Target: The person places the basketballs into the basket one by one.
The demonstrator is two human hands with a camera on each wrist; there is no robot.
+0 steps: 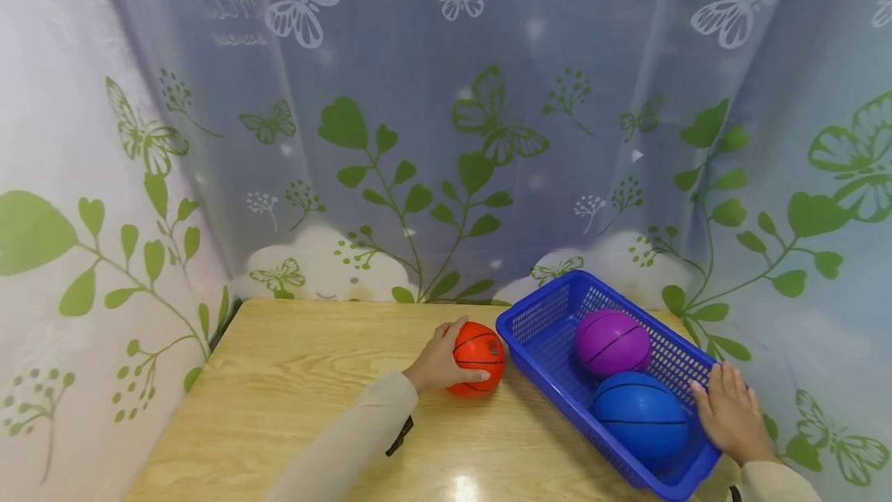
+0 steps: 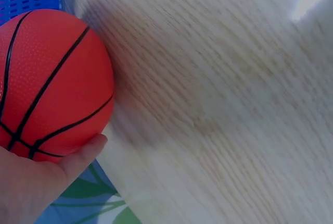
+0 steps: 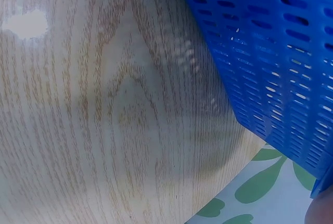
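Note:
An orange-red toy basketball (image 1: 481,359) with black lines is by the wooden table top, just left of a blue plastic basket. My left hand (image 1: 443,359) grips it from the left, fingers over its far side and thumb across the near side. The left wrist view shows the same basketball (image 2: 57,83) with the thumb along its edge. Inside the basket (image 1: 550,401) lie a purple ball (image 1: 613,342) and a larger blue ball (image 1: 641,415), side by side. My right hand (image 1: 735,413) rests on the basket's right rim with its fingers fairly straight.
Under everything is a light wooden table (image 1: 313,362). A curtain (image 1: 418,138) printed with leaves and butterflies hangs behind the table and along both sides. The basket's perforated wall (image 3: 270,67) slants up from the table in the right wrist view.

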